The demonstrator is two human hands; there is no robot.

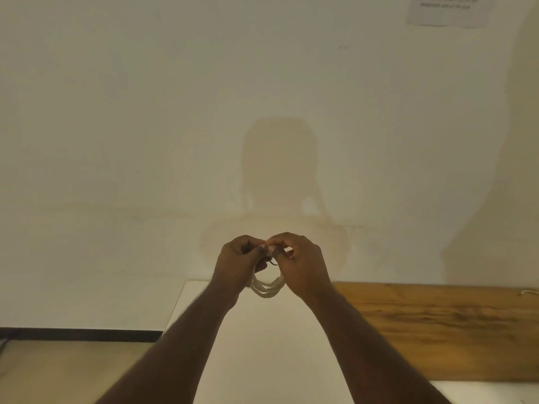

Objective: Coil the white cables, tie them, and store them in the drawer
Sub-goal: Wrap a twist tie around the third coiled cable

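Note:
A coiled white cable [267,288] hangs in several loops between my two hands, held up in front of the wall above the white cabinet top [262,345]. My left hand [240,256] pinches the coil's top from the left. My right hand [300,260] pinches it from the right, fingertips touching the left hand's. A thin dark tie [273,262] shows as a small loop just under the fingertips. The top of the coil is hidden inside my fingers. No drawer is in view.
A wooden board [437,325] lies to the right of the white top, with a bit of white cord [529,292] at its far right edge. A dark strip [81,335] runs along the floor at the left wall. A paper sheet [447,10] hangs on the wall.

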